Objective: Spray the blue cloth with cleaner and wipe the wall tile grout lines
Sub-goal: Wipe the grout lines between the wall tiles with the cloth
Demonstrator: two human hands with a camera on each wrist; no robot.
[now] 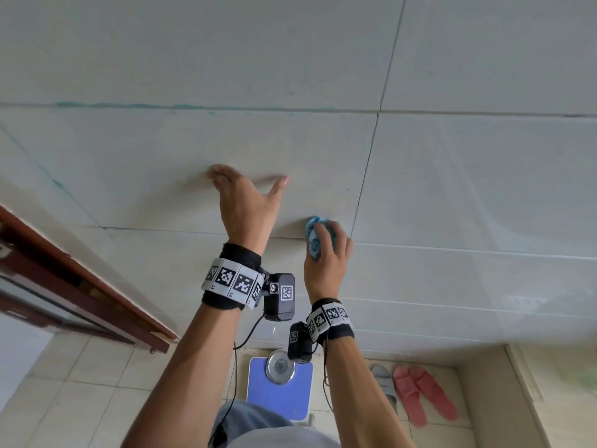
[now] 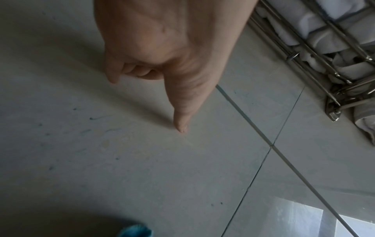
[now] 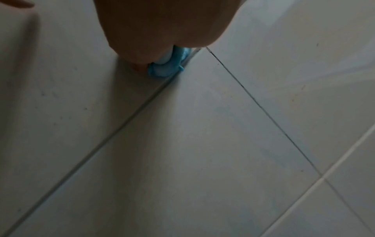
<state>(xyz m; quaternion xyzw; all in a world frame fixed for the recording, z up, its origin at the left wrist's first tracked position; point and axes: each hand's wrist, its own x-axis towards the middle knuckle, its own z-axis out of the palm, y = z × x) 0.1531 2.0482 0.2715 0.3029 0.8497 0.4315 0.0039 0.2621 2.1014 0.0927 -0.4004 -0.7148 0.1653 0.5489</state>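
- Right hand (image 1: 326,257): fingers curled round a bunched light-blue cloth (image 1: 315,236), pressing it against the pale glazed wall tile (image 1: 452,176).
- Location of cloth: on the horizontal grout line (image 1: 161,230), just left of its crossing with a vertical grout line (image 1: 366,176). The right wrist view confirms the cloth (image 3: 164,67) sits directly on the joint (image 3: 121,121).
- Left hand (image 1: 245,198): holds nothing; fingers and thumb spread, tips braced on the tile above and to the left of the cloth, apart from it.
- Step in hand, judged: wiping along the horizontal joint; spraying appears already done, and no cleaner bottle is in view.
- Recommended practice: keep a firm fold of cloth seated in the joint, travel along its length rather than across it, and maintain steady pressure. Turn to a fresh face of cloth as it soils. The left hand should stay braced clear of the wiping path.
- Outstanding, judged: bluish marks show on the upper horizontal grout line (image 1: 129,106); that joint looks in need of attention.
- Count: one cloth; two hands; two wrist cameras.
- Count, floor: one blue bathroom scale (image 1: 279,392); one pair of pink slippers (image 1: 423,394); one grey slipper (image 1: 382,378) visible, a second not confirmed.
- Count, left wrist view: one wire metal rack (image 2: 316,52) holding white cloths.
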